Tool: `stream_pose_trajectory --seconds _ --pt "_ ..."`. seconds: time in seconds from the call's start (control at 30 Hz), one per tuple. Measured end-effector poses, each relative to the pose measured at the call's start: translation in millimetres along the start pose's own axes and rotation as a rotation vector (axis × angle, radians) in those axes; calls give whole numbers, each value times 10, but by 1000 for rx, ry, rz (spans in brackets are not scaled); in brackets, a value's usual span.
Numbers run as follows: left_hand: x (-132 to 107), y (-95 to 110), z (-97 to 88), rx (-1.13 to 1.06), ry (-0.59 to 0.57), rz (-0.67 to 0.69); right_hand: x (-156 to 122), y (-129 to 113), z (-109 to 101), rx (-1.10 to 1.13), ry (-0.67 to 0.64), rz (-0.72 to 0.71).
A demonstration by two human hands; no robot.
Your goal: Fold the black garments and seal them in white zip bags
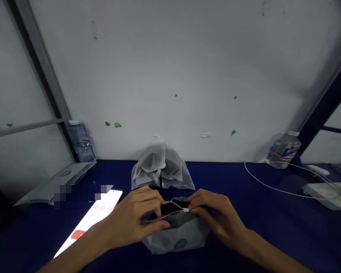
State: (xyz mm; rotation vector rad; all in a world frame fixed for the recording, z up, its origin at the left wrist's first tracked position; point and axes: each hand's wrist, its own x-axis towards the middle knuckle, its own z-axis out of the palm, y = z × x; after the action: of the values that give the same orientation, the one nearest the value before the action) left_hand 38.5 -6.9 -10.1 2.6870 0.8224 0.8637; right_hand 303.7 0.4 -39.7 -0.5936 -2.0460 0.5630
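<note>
A frosted translucent zip bag [174,232] with a dark round mark on its front stands on the blue table, its mouth gaping toward me. My left hand [142,212] is closed on the left part of the rim, thumb in front and fingers bent at the opening. At the right end of the mouth, my right hand [213,210] pinches the rim beside the white zip slider [185,209]. Dark material shows inside the bag, but I cannot make out what it is. Just behind, two filled zip bags [150,165] lean side by side near the wall.
A phone [99,212] with a lit timer lies by my left forearm. Flat grey bags [59,180] are stacked at the left. Bottles stand at the back left [81,142] and back right [284,149]. A white cable [261,184] runs to a white device [329,195].
</note>
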Motion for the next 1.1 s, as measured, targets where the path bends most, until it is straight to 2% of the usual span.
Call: stream_pose_trajectory --seconds 0.23,0.47,0.73,0.93,1.1 --pt "6 28 -31 3 -24 -18 -7 -29 -26 -39 -40 -45" --pt "5 23 -24 -3 -17 5 29 -112 -59 -191 -55 -76" --pt "-7 39 -39 19 -19 -49 51 -104 -4 -98 -48 15" --pt "-7 32 -22 8 40 -43 31 -95 -37 -141 -38 1" --pt "-22 38 -46 20 54 -57 24 -134 -123 -254 -13 128"
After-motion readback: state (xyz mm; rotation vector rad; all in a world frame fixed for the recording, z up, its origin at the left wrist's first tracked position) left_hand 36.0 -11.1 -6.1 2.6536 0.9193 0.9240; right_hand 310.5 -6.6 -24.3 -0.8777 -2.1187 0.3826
